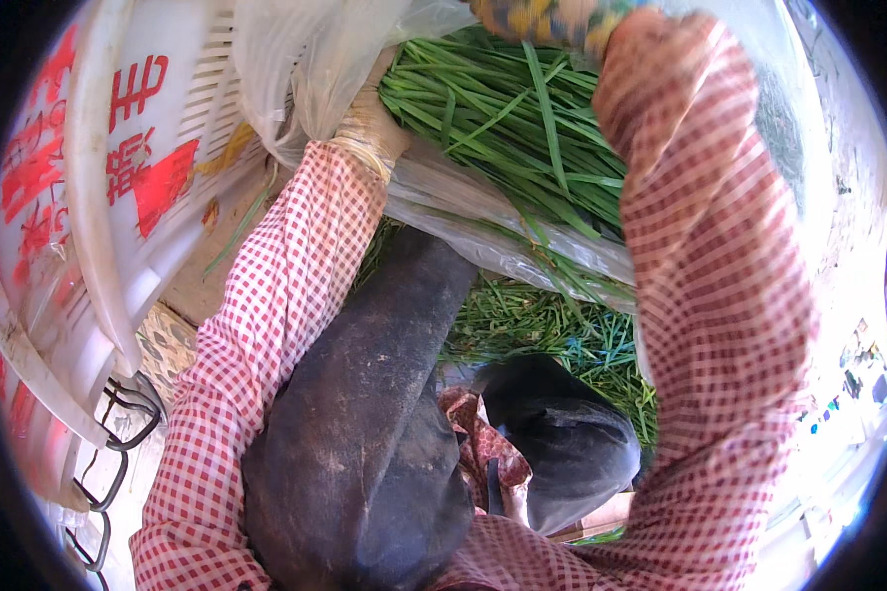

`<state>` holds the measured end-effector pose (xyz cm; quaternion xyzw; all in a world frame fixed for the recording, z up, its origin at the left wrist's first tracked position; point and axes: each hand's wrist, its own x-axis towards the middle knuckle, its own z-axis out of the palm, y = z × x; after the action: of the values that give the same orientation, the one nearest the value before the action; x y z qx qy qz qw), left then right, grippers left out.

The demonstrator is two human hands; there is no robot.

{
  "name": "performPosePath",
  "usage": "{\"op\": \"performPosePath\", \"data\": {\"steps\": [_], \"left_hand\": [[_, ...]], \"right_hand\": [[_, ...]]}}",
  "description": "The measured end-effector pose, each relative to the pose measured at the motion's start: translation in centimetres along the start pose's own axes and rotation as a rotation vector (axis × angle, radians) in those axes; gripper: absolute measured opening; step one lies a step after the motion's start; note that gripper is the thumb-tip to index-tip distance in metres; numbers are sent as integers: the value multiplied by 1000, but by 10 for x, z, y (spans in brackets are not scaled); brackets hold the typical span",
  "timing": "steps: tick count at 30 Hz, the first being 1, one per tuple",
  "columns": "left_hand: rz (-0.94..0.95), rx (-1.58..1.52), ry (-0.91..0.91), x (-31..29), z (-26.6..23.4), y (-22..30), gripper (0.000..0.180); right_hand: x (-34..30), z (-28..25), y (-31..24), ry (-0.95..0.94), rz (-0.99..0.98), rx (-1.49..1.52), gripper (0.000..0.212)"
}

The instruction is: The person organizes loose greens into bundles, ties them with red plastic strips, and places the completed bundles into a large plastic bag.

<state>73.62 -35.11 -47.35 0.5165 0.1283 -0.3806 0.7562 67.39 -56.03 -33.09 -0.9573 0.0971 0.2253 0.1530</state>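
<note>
Long, flat green leaves that look like garlic chives [503, 118] lie bundled in a clear plastic bag [463, 222] in front of my knees. My left hand [376, 123], in a pale glove, is at the bundle's left side. Its fingers are hidden behind the plastic and the leaves. Across the far end of the leaves reaches my right hand [552, 22], in a blue and yellow patterned glove. It is blurred and partly cut off by the upper edge, so its grip does not show. Both sleeves are red and white checked.
White slatted plastic crates [182, 98] with red markings stand close on my left, black metal loops [118, 424] below them. Loose green trimmings [542, 320] cover the ground between my dark-trousered legs [365, 424]. Pale sheeting [788, 89] lies beyond my right arm.
</note>
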Motion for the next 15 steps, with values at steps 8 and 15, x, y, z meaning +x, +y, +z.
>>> {"op": "performPosePath", "data": {"steps": [8,15], "left_hand": [[-1,-270,-91,-25,-10,23,70],[-63,-400,-286,-58,-10,46,79]], "right_hand": [[-6,34,-50,87,-81,328,103],[-62,87,-66,580,-96,711,106]]}}
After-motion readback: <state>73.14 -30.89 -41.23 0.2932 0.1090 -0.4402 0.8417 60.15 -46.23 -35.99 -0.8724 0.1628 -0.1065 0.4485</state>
